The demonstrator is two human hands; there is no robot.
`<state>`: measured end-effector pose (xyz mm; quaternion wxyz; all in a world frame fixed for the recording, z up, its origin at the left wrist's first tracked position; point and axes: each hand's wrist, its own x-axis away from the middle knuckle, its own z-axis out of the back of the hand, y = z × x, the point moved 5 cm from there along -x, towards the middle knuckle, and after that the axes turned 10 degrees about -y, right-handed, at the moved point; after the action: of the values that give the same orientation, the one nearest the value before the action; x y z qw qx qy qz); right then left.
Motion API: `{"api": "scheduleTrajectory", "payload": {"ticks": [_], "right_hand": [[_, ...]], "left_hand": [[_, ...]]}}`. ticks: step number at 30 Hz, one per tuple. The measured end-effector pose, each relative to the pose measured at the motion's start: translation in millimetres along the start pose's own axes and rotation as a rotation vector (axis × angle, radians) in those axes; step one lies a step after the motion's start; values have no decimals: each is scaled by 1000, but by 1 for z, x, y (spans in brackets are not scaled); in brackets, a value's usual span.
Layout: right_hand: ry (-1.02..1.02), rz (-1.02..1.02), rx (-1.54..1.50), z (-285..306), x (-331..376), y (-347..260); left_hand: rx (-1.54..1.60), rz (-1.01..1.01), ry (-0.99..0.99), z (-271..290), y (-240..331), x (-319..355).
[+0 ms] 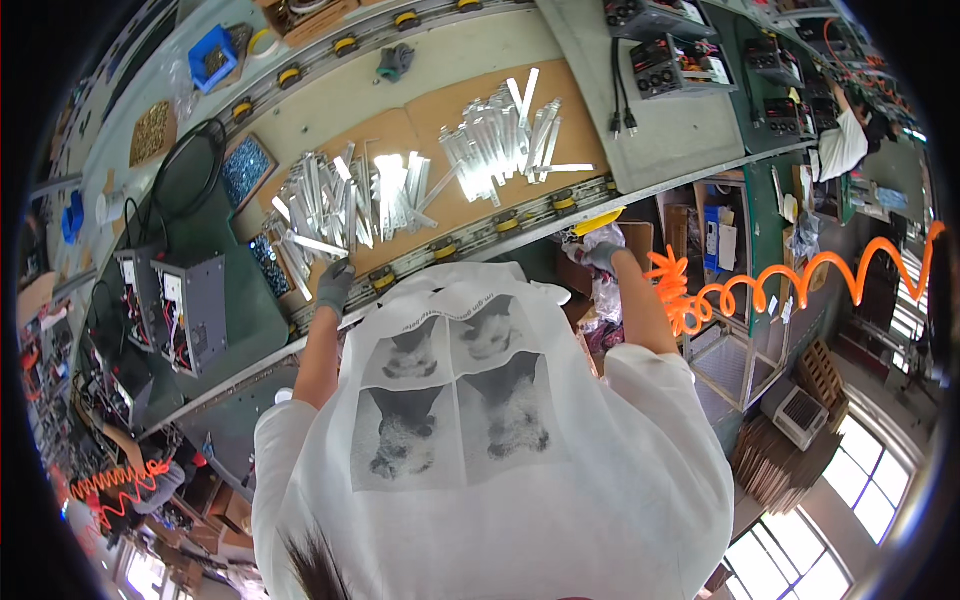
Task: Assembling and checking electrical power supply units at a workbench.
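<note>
While the left hand (335,284) sits by the bars (392,190), the right hand (603,258) is near a bag (607,298)

Because both hands wear gray gloves (331,292), the fingers are hard to see well. The left hand is at the near edge of the table, just beside the ends of some bars. Its fingers look bent and close together, but I cannot tell if they touch a bar. The right hand is off to the other side, at the clear bag and just below a yellow thing (598,221). I cannot tell if its fingers are spread or pinching the bag – they are too small and partly hidden.

The bars are flat, shiny and silver. They lie in two messy heaps on brown card (583,120), on the table past the rollers (505,222). Some cross over each other, and a few poke out at the sides.

To the left of the heaps is a tray (249,168) of small blue bits. Farther up are a blue bin (212,58) and a gray cloth thing (396,62). Black boxes (190,312) with wires stand on the left, and an orange curly hose (795,275) hangs on the right.
</note>
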<state>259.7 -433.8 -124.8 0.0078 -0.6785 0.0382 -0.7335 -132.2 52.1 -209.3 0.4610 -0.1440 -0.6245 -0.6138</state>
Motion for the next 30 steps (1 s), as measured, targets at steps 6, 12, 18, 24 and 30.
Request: {"api": "scheduleTrajectory", "payload": {"ticks": [6, 12, 18, 24, 30], "right_hand": [[362, 68, 473, 26, -29, -21], [211, -57, 625, 8, -38, -49], [128, -12, 926, 1, -19, -36], [182, -170, 1097, 5, -37, -97], [438, -208, 1080, -43, 32, -178]], "left_hand": [[166, 118, 211, 24, -45, 51], [-126, 146, 839, 80, -101, 118], [-460, 523, 879, 116, -62, 163], [-515, 536, 679, 151, -76, 161], [-516, 575, 581, 156, -42, 160]]}}
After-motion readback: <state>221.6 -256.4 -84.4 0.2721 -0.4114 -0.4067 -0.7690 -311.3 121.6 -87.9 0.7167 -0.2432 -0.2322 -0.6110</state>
